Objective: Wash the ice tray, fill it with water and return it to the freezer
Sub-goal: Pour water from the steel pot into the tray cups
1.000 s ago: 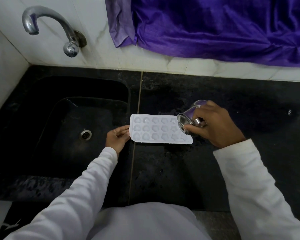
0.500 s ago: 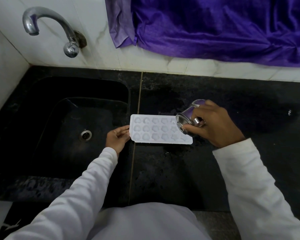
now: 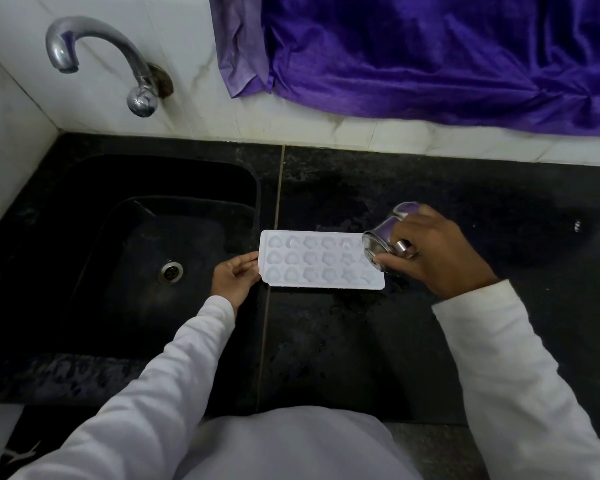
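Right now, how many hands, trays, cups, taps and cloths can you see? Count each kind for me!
Hands: 2, the left hand and the right hand
Trays: 1, the ice tray
Cups: 1, the steel cup
Taps: 1, the tap
Cloths: 1, the purple cloth
Total: 6

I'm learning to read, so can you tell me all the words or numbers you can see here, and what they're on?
None: no words, numbers or signs can be read anywhere in this view.
The ice tray shows only moulded shapes, no letters.
The steel cup, tap and purple cloth bear no readable marks.
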Action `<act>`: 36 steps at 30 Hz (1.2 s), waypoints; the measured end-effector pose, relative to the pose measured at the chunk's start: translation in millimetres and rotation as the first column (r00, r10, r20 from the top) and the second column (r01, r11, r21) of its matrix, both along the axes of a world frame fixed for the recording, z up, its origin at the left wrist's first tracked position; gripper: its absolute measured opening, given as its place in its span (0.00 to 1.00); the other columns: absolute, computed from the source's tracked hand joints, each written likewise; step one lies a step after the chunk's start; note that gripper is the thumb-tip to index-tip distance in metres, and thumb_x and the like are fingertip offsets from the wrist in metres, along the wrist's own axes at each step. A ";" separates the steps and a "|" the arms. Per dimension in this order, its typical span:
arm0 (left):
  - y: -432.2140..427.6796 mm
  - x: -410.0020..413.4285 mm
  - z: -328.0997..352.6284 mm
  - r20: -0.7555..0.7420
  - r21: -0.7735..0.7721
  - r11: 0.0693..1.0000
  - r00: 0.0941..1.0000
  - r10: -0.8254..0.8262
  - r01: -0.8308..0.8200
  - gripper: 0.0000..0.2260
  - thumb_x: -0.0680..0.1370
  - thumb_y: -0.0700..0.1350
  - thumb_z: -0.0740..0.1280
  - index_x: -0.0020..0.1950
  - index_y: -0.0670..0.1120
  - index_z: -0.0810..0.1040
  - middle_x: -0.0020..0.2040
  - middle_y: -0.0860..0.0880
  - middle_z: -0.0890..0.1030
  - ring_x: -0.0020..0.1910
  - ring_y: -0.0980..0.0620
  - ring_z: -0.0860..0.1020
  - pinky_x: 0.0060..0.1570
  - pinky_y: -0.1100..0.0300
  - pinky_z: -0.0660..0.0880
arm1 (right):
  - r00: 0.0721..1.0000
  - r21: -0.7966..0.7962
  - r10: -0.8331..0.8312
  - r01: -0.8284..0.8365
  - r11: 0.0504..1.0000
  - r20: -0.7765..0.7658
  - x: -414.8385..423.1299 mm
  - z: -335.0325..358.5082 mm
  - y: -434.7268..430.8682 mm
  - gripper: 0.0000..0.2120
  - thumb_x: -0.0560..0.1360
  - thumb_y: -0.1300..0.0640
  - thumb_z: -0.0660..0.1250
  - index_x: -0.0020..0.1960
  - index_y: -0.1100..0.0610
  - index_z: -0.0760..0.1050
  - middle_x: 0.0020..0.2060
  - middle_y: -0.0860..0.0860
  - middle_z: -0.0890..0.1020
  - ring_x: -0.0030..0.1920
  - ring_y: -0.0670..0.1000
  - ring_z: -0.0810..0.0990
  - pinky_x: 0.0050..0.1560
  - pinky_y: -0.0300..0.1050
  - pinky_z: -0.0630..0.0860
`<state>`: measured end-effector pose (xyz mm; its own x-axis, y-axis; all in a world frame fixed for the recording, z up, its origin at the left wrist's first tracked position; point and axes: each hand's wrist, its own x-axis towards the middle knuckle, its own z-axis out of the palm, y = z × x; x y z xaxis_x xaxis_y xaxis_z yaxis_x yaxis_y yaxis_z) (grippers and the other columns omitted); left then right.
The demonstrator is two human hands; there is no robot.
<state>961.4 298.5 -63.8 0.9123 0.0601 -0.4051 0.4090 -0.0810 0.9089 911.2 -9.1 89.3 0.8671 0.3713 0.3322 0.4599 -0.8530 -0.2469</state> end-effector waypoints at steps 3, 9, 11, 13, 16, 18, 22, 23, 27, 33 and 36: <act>-1.1 0.0 0.7 0.000 -0.006 1.000 1.000 0.000 0.000 0.13 0.77 0.31 0.68 0.59 0.42 0.81 0.49 0.47 0.85 0.50 0.51 0.84 0.57 0.56 0.80 | 1.000 -0.022 -0.002 0.002 1.000 0.002 -2.1 -0.8 -3.4 0.19 0.58 0.60 0.84 0.31 0.61 0.72 0.31 0.54 0.77 0.43 0.62 0.79 0.39 0.48 0.73; -0.5 -0.5 1.2 0.003 -0.001 1.000 1.000 -0.003 0.003 0.13 0.77 0.31 0.68 0.58 0.43 0.82 0.50 0.46 0.85 0.51 0.50 0.84 0.58 0.55 0.79 | 0.999 -0.034 0.018 -0.016 0.999 0.043 -4.7 -1.0 -5.6 0.20 0.56 0.61 0.84 0.31 0.59 0.72 0.31 0.54 0.77 0.42 0.61 0.80 0.42 0.46 0.72; -0.4 -0.3 1.3 0.000 0.006 1.000 1.000 -0.002 0.002 0.13 0.77 0.31 0.68 0.58 0.43 0.82 0.50 0.46 0.86 0.51 0.50 0.84 0.58 0.55 0.79 | 0.998 -0.044 0.010 -0.008 0.999 0.054 -4.9 -2.2 -6.8 0.20 0.56 0.61 0.84 0.32 0.59 0.72 0.31 0.54 0.77 0.40 0.60 0.78 0.42 0.45 0.70; -0.5 -0.5 2.1 0.000 0.013 1.000 1.000 -0.004 0.004 0.13 0.77 0.30 0.67 0.60 0.41 0.81 0.50 0.46 0.85 0.51 0.51 0.84 0.58 0.56 0.79 | 0.998 -0.053 0.005 -0.002 0.999 0.064 -4.0 -2.9 -7.9 0.19 0.56 0.60 0.84 0.32 0.60 0.72 0.30 0.54 0.77 0.39 0.59 0.77 0.41 0.44 0.68; -1.3 -1.0 3.4 0.001 0.016 1.000 1.000 -0.002 0.002 0.14 0.77 0.30 0.67 0.60 0.40 0.81 0.50 0.46 0.85 0.51 0.51 0.84 0.57 0.57 0.79 | 0.997 -0.073 0.012 -0.006 0.997 0.076 -3.1 -3.3 -7.8 0.19 0.56 0.60 0.84 0.31 0.60 0.73 0.30 0.55 0.77 0.38 0.60 0.78 0.40 0.44 0.69; -1.6 -1.2 4.4 0.003 0.016 1.000 1.000 -0.002 0.002 0.13 0.77 0.30 0.67 0.60 0.40 0.81 0.50 0.46 0.85 0.49 0.53 0.84 0.55 0.60 0.80 | 0.997 -0.071 0.011 -0.005 0.997 0.079 -2.7 -3.5 -7.6 0.20 0.56 0.60 0.85 0.31 0.60 0.72 0.30 0.54 0.77 0.38 0.59 0.78 0.39 0.43 0.67; -2.1 -1.6 5.6 0.011 0.022 1.000 1.000 -0.006 0.005 0.13 0.77 0.30 0.67 0.60 0.41 0.81 0.48 0.49 0.85 0.47 0.56 0.84 0.51 0.64 0.80 | 0.997 -0.056 0.009 -0.005 0.998 0.078 -2.4 -4.8 -8.6 0.19 0.57 0.59 0.84 0.31 0.60 0.72 0.30 0.54 0.77 0.37 0.57 0.75 0.37 0.42 0.66; -2.3 -1.6 5.8 0.010 0.019 1.000 1.000 -0.005 0.004 0.13 0.77 0.30 0.67 0.59 0.41 0.81 0.47 0.50 0.85 0.46 0.57 0.83 0.49 0.66 0.80 | 0.997 -0.055 0.011 -0.007 0.998 0.077 -2.4 -4.7 -8.9 0.19 0.57 0.59 0.84 0.31 0.60 0.72 0.30 0.54 0.77 0.37 0.55 0.74 0.37 0.42 0.65; -1.1 -1.4 3.9 0.006 0.017 1.000 1.000 -0.007 0.007 0.13 0.77 0.31 0.68 0.60 0.41 0.81 0.49 0.48 0.85 0.49 0.54 0.84 0.54 0.62 0.80 | 0.998 -0.067 0.015 -0.011 0.998 0.062 -3.3 -5.7 -10.5 0.18 0.57 0.59 0.84 0.32 0.60 0.73 0.31 0.55 0.78 0.38 0.59 0.77 0.37 0.44 0.68; -0.2 -1.9 2.3 -0.001 0.002 1.000 1.000 -0.004 0.004 0.13 0.77 0.32 0.69 0.58 0.44 0.82 0.50 0.47 0.86 0.52 0.51 0.84 0.58 0.56 0.79 | 0.998 -0.063 0.040 -0.037 0.997 0.047 -6.8 -4.3 -10.2 0.18 0.57 0.60 0.84 0.33 0.59 0.74 0.33 0.55 0.78 0.40 0.61 0.79 0.37 0.44 0.70; -0.1 -1.6 1.7 -0.003 -0.002 1.000 1.000 -0.002 0.002 0.13 0.76 0.31 0.69 0.56 0.46 0.82 0.50 0.47 0.86 0.52 0.51 0.84 0.58 0.56 0.79 | 0.996 -0.088 0.082 -0.080 0.993 0.028 -7.8 -8.3 -6.2 0.18 0.56 0.62 0.85 0.32 0.60 0.75 0.33 0.56 0.78 0.40 0.62 0.80 0.36 0.48 0.76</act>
